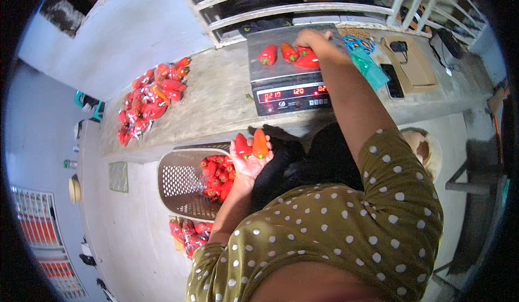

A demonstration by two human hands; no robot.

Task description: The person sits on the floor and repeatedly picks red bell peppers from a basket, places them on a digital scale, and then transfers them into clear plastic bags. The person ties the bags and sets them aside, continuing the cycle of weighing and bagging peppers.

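In my upturned left hand (248,166) lie two peppers: a red pepper (242,146) and an orange pepper (260,144), side by side with stems toward me. My right arm reaches across a digital scale (259,73), and my right hand (311,38) is over the right part of its metal plate. Its fingertips are hidden, so any hold is unclear. Below that hand rest red peppers (307,62). An orange-red pepper (288,53) and a red pepper (267,55) lie further left on the plate. Red digits glow on the scale's display.
Bagged peppers (150,99) cover part of the concrete counter (215,87) at left. Below, a plastic basket (178,180) holds more peppers, with bagged peppers (190,233) beside it. A green plastic bag (369,69), phone (391,81) and cardboard tray (417,67) lie right of the scale.
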